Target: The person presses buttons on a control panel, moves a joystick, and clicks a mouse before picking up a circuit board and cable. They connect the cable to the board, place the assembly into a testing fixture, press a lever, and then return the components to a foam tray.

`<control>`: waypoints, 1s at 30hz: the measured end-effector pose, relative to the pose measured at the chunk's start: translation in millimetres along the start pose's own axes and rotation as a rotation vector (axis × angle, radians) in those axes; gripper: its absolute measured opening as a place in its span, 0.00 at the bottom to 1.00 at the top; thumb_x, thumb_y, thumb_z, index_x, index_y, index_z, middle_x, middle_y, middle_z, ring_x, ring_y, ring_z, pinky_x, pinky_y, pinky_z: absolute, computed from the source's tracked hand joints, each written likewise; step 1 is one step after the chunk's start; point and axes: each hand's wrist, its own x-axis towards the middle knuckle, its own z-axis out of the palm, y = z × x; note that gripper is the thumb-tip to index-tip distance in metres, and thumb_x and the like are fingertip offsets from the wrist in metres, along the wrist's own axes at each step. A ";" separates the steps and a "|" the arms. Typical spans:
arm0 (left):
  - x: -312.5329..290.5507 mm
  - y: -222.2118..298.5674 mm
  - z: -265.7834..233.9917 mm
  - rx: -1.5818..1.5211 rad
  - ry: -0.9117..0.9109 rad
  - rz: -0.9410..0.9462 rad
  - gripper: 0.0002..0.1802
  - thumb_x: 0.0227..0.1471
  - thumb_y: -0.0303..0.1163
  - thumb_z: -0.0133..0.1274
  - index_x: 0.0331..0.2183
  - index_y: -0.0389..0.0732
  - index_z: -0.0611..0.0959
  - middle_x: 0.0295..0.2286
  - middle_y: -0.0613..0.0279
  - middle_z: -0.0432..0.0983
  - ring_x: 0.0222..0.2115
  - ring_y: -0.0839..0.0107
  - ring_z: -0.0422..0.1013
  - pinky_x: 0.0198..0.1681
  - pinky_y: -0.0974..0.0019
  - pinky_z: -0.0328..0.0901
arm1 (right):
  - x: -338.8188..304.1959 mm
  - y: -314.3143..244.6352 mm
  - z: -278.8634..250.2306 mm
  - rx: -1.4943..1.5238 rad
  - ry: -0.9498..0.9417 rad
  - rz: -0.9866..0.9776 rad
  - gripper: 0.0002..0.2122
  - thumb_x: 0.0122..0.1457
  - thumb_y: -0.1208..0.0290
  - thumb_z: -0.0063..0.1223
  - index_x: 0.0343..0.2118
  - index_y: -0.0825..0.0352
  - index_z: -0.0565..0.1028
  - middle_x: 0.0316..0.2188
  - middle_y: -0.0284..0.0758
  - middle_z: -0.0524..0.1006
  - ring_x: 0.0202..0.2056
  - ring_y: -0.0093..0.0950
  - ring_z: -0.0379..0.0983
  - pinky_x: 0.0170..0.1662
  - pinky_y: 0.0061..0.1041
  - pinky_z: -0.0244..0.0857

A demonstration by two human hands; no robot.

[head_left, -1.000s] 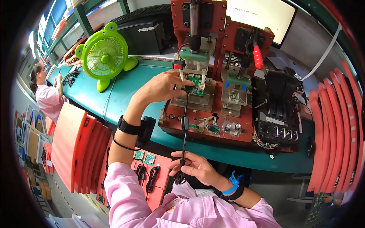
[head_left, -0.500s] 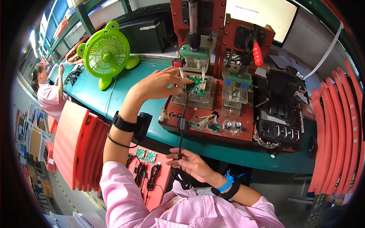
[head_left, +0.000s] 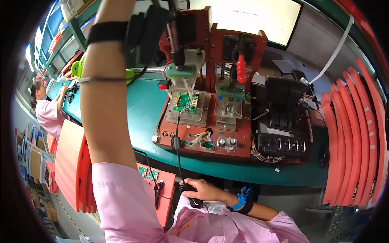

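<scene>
My left arm is raised high. Only the heel of my left hand (head_left: 117,9) shows above a black wristband, and its fingers run off the top edge. My right hand (head_left: 202,192) rests low by my lap, closed around the black end of a cable (head_left: 177,121). That cable climbs past a ferrite lump to a green circuit board (head_left: 185,102). The board lies in a clear fixture on a red press jig (head_left: 202,141), under a black lever (head_left: 175,36) and a green press plate.
A second press station with a red handle (head_left: 241,69) stands to the right, then a black device (head_left: 283,121) and a monitor (head_left: 243,16). Red trays are stacked right (head_left: 352,121) and left (head_left: 69,162). Small green boards (head_left: 148,173) lie below. A co-worker (head_left: 46,109) sits far left.
My left hand has left the green board and risen out of the top of the frame. The view has moved closer to the jig. My right hand still holds the cable end.
</scene>
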 end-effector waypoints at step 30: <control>-455.3 -128.9 25.3 -0.273 0.353 -0.924 0.29 0.52 0.38 0.48 0.52 0.35 0.62 0.41 0.61 0.69 0.39 0.73 0.68 0.39 0.68 0.65 | 44.1 9.1 21.4 1.008 -0.089 -0.196 0.19 0.51 0.76 0.48 0.47 0.73 0.64 0.46 0.40 0.67 0.47 0.26 0.64 0.52 0.24 0.55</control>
